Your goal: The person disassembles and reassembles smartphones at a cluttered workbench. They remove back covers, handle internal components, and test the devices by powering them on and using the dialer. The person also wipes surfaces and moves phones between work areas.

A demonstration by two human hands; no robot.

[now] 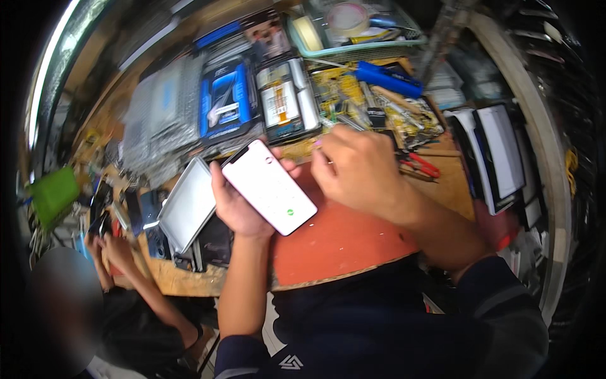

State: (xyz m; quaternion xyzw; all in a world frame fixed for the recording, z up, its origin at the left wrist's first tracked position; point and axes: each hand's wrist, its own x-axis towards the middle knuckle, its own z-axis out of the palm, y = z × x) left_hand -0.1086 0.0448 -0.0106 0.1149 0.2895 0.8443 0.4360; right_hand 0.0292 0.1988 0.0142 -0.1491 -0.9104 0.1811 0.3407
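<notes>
A smartphone [268, 187] with a lit white screen and a green round button near its lower end lies tilted in my left hand [238, 211]. The fingers and thumb wrap round its edges. Just right of the phone, apart from it, my right hand [356, 165] hovers over the red mat [341, 243] with its fingers curled and pinched together. A tiny pinkish spot shows at its fingertips; what it is, if anything is held, I cannot make out.
Beyond my hands lie a blue phone-part package [225, 101], a box with a battery [279, 104], a blue-handled tool [388, 79] and red-handled pliers [421, 165]. A white tray [187, 205] leans left of the phone. At lower left, another person's hands [113, 247] work.
</notes>
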